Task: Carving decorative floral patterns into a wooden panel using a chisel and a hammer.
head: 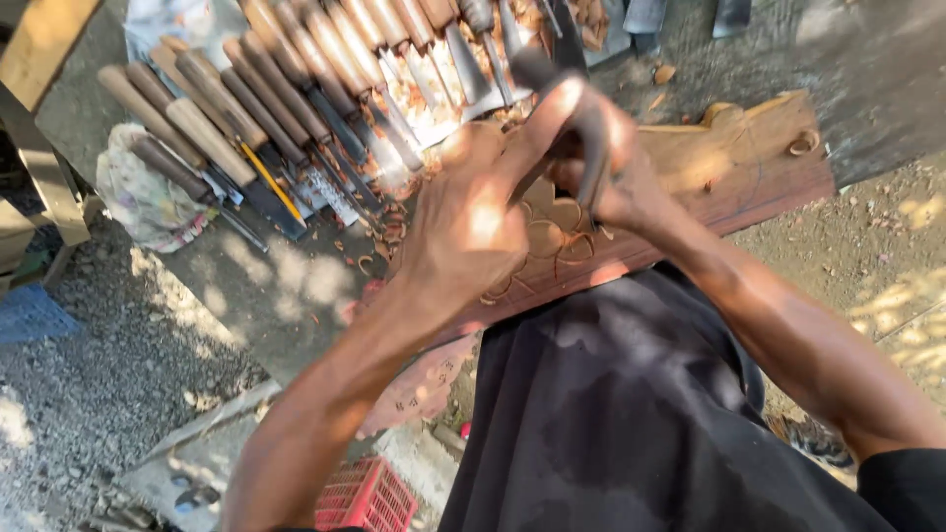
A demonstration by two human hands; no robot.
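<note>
Row of wooden-handled chisels (pixel 286 108) fanned across tabletop (pixel 266 286) at 11 o'clock, blades pointing toward 4 o'clock. One yellow-shafted tool (pixel 271 182) among them. Crumpled cloth (pixel 143 197) at 9 o'clock of row, under the outermost handles. Wood shavings (pixel 379 236) scattered near blade tips. Red plastic crate (pixel 367 498) at 6 o'clock, on gravel ground (pixel 89 355). Blue mesh item (pixel 30 315) at 9 o'clock edge. Timber plank (pixel 39 44) at 10 o'clock corner.

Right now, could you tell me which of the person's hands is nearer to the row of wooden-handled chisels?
The left hand. It sits just beside the lower end of the chisel row, over the carved wooden board. The right hand is farther along the board, gripping a carving tool.
</note>
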